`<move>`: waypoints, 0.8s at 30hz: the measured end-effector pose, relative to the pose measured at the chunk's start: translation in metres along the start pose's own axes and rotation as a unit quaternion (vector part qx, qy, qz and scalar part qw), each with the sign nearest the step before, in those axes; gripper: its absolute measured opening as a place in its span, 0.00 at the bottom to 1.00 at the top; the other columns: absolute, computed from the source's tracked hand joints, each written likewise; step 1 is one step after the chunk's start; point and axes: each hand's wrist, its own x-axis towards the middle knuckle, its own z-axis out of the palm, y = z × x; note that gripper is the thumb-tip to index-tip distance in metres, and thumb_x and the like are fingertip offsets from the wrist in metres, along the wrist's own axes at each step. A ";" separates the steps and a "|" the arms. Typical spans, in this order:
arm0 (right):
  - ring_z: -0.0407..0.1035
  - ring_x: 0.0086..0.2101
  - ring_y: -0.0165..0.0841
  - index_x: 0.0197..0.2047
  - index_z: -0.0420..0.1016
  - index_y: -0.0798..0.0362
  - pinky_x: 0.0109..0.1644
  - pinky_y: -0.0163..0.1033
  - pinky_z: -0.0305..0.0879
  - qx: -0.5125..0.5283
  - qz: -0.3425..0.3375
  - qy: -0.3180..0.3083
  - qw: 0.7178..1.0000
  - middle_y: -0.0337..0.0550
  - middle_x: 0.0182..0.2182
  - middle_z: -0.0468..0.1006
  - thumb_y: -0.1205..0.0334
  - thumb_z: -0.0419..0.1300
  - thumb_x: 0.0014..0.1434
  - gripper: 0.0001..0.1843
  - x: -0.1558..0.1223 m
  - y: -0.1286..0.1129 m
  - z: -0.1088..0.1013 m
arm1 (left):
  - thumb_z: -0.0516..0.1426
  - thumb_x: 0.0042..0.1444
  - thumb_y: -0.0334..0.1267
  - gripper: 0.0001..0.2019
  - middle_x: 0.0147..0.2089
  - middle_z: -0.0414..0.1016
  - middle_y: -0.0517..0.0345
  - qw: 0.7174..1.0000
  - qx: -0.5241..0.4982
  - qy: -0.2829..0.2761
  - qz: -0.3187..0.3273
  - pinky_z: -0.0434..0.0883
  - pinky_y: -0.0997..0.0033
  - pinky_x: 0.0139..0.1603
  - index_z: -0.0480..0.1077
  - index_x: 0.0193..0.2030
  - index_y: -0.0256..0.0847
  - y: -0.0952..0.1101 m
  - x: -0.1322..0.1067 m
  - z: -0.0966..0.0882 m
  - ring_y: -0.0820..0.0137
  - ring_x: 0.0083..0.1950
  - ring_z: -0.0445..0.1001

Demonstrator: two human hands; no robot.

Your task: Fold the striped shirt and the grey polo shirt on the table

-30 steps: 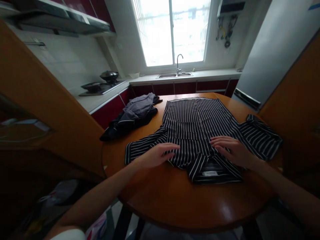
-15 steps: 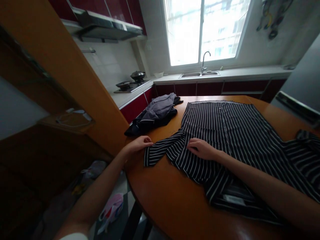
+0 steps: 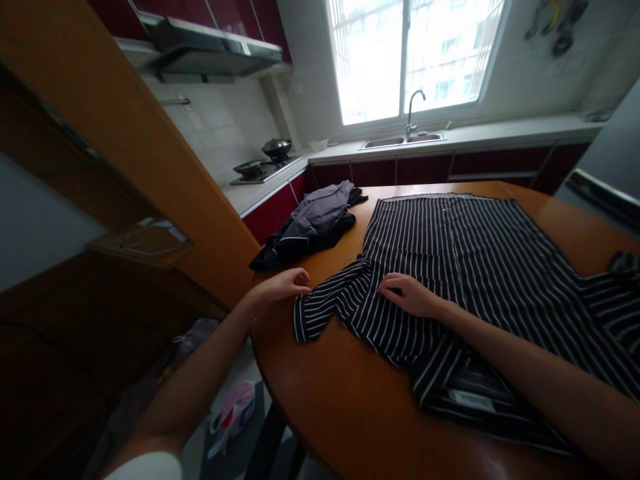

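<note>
A black shirt with white stripes [image 3: 480, 247] lies spread on the wooden table, its collar and pale label toward me. Beside the cuff of its left-hand sleeve [image 3: 317, 313] is my left hand [image 3: 285, 285]. The fingers are bent, with a gap between them and the thumb, and no cloth shows between them. My right hand [image 3: 410, 295] is over the shirt near that sleeve's shoulder seam. Its fingers are curled in, fingertips and thumb together, and the fabric under them lies flat. The other sleeve [image 3: 615, 307] stretches to the right edge of the view.
A heap of grey and dark clothes [image 3: 317, 223] lies at the table's far left. The rounded edge of the table [image 3: 300, 413] runs close to me. A wooden partition [image 3: 200, 200] rises at left, and a pink plastic bag [image 3: 235, 407] is on the floor.
My left thumb and fingers have parted from the sleeve cuff they were touching. My right hand stays at nearly the same place on the shirt, and the view has shifted slightly.
</note>
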 end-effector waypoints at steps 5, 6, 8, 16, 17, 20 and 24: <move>0.74 0.40 0.35 0.41 0.82 0.51 0.50 0.44 0.70 0.001 0.000 0.002 1.000 0.45 0.39 0.80 0.59 0.55 0.69 0.14 0.000 0.001 0.000 | 0.68 0.38 0.55 0.22 0.27 0.69 0.62 0.998 0.055 -0.024 -0.007 0.59 0.72 0.28 0.69 0.28 0.40 0.001 0.004 0.012 0.69 0.29 0.65; 0.74 0.40 0.35 0.41 0.82 0.51 0.50 0.43 0.70 0.001 -0.001 0.003 1.000 0.45 0.38 0.80 0.59 0.55 0.69 0.14 0.000 0.001 0.000 | 0.67 0.39 0.56 0.21 0.25 0.68 0.62 0.997 0.065 -0.038 -0.006 0.57 0.72 0.27 0.68 0.25 0.40 0.000 0.005 0.013 0.70 0.27 0.63; 0.74 0.40 0.35 0.40 0.82 0.51 0.49 0.43 0.70 0.001 -0.002 0.007 1.000 0.45 0.38 0.80 0.59 0.55 0.69 0.14 0.000 0.001 0.000 | 0.66 0.40 0.55 0.21 0.23 0.65 0.63 0.996 0.069 -0.048 -0.004 0.56 0.72 0.27 0.67 0.23 0.40 0.000 0.006 0.010 0.71 0.26 0.61; 0.75 0.40 0.36 0.40 0.82 0.52 0.50 0.44 0.71 0.050 0.025 0.083 0.995 0.45 0.38 0.81 0.57 0.56 0.68 0.14 0.001 0.003 0.000 | 0.67 0.42 0.47 0.17 0.30 0.71 0.62 0.998 -0.050 0.027 -0.001 0.64 0.76 0.30 0.72 0.34 0.39 0.050 0.007 -0.052 0.71 0.32 0.69; 0.75 0.40 0.36 0.41 0.82 0.52 0.50 0.45 0.71 0.065 0.036 0.102 0.992 0.46 0.38 0.81 0.56 0.56 0.68 0.14 0.001 0.004 0.000 | 0.68 0.43 0.46 0.18 0.33 0.74 0.61 0.995 -0.097 0.034 -0.002 0.66 0.76 0.31 0.74 0.39 0.39 0.063 0.009 -0.058 0.70 0.33 0.71; 0.76 0.40 0.37 0.46 0.80 0.52 0.47 0.45 0.73 0.146 0.076 0.161 0.973 0.46 0.39 0.82 0.52 0.57 0.67 0.15 0.003 0.004 0.001 | 0.67 0.50 0.41 0.19 0.35 0.76 0.58 0.969 -0.246 0.013 -0.014 0.69 0.77 0.27 0.74 0.49 0.40 0.108 0.023 -0.056 0.72 0.29 0.73; 0.77 0.38 0.37 0.59 0.72 0.51 0.40 0.44 0.77 0.279 0.125 0.221 0.926 0.47 0.42 0.81 0.44 0.55 0.66 0.26 0.005 0.001 -0.002 | 0.61 0.60 0.29 0.07 0.35 0.77 0.54 0.921 -0.390 -0.011 -0.001 0.72 0.83 0.29 0.75 0.44 0.32 0.165 0.057 -0.014 0.79 0.27 0.74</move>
